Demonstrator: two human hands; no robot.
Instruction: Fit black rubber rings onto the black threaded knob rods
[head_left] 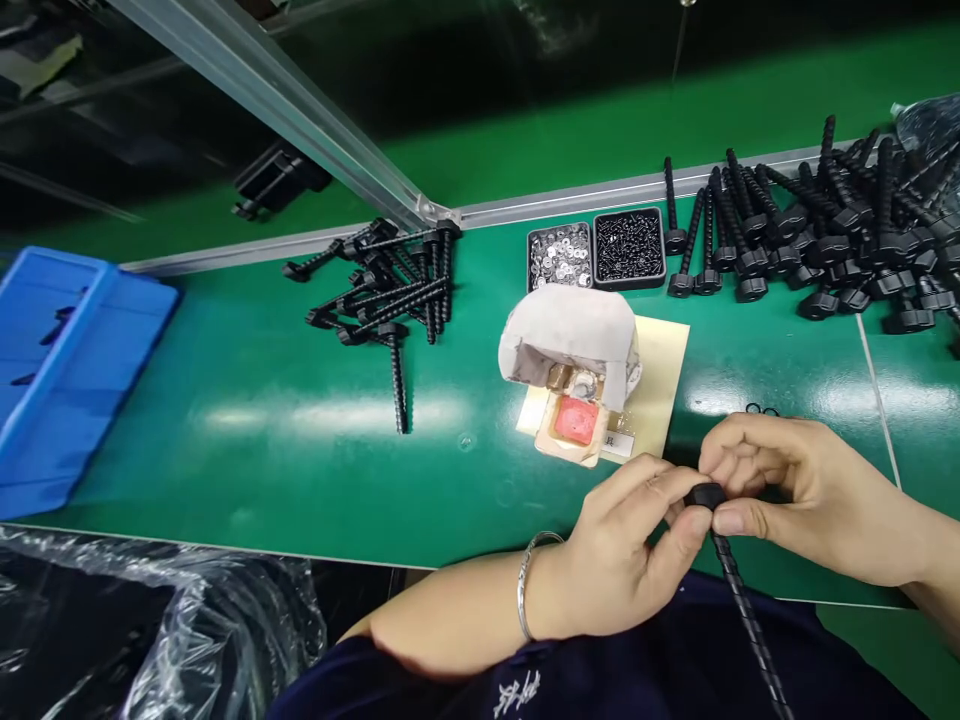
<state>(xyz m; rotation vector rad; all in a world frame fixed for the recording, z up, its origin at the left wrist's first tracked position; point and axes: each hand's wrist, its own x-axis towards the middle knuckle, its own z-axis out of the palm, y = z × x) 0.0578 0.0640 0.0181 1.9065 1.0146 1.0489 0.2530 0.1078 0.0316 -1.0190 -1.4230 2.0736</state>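
My left hand (pixel 637 555) and my right hand (pixel 795 495) meet near the front edge of the green table (pixel 262 420). Together they grip the round head of a black ribbed rod (pixel 739 595), whose shaft runs down toward my lap. The left thumb and fingers pinch the head from the left. From the right, my right fingertips press on it. A silver bracelet sits on my left wrist. Just beyond my hands stands a small fixture (pixel 574 345) wrapped in white tape, with a red pad (pixel 576 420) at its front.
Two small trays sit behind the fixture, one with silver washers (pixel 559 255) and one with black screws (pixel 628 247). A big pile of black rods (pixel 825 235) lies at the right rear, a smaller pile (pixel 390 290) at centre left. A blue bin (pixel 60 370) stands at the left.
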